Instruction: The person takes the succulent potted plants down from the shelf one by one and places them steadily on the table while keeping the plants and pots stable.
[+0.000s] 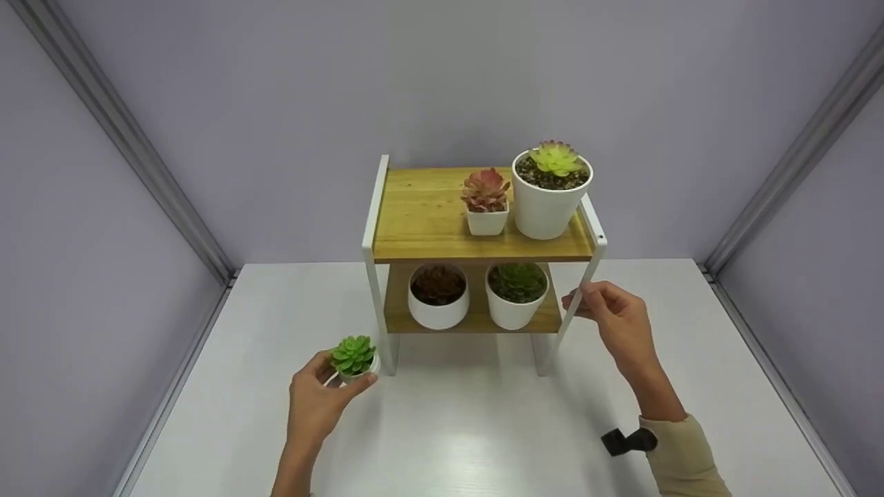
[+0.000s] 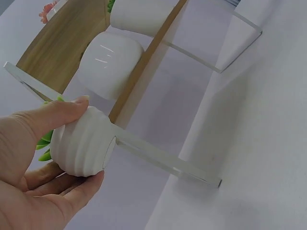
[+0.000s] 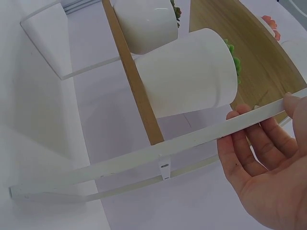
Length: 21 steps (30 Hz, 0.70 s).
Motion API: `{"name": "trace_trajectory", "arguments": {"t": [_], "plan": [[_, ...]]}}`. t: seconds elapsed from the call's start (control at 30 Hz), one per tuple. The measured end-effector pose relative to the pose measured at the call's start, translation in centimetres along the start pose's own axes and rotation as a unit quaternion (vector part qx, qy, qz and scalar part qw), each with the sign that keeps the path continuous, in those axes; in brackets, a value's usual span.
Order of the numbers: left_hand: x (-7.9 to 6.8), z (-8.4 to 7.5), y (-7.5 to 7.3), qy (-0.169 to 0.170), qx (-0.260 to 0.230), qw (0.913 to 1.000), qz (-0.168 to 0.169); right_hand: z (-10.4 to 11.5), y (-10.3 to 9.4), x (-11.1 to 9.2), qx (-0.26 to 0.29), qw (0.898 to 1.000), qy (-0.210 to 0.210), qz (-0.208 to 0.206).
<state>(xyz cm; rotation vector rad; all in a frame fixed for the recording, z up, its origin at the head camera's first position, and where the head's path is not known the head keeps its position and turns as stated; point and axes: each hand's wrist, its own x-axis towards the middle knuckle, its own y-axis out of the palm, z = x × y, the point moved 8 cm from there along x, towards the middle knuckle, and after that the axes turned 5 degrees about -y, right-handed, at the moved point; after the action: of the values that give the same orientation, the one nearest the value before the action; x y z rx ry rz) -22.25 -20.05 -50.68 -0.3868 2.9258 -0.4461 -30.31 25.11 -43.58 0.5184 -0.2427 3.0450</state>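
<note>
My left hand (image 1: 314,400) holds a small potted green succulent (image 1: 353,355) just left of a two-tier wooden shelf (image 1: 418,207) with a white frame. In the left wrist view, thumb and fingers grip its white ribbed pot (image 2: 84,143), which is tilted; the leaves are mostly hidden behind the hand. On the other side, my right hand (image 1: 621,317) grips the front right post (image 3: 192,136) of the shelf, thumb on one side and fingers on the other. A pink succulent (image 1: 485,190) in a square pot and a yellow-green one (image 1: 554,159) in a tall pot stand on the top tier.
Lower tier: a round white pot (image 1: 438,314) with a dark reddish plant at left, a white pot (image 1: 512,314) with a green plant at right. The shelf stands on a white table (image 1: 449,428), enclosed by grey walls at the back and sides.
</note>
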Motion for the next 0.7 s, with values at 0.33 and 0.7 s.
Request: {"name": "trace_trajectory", "arguments": {"t": [0.33, 0.7], "plan": [[1.9, 0.2, -0.2, 0.017, 0.012, 0.9996, -0.018, 0.2, -0.1, 0.1, -0.001, 1.000, -0.001, -0.003], [4.0, 1.5, -0.1, 0.009, 0.004, 0.9993, -0.036, 0.0, 0.0, -0.1, -0.011, 1.000, 0.007, 0.001]]}}
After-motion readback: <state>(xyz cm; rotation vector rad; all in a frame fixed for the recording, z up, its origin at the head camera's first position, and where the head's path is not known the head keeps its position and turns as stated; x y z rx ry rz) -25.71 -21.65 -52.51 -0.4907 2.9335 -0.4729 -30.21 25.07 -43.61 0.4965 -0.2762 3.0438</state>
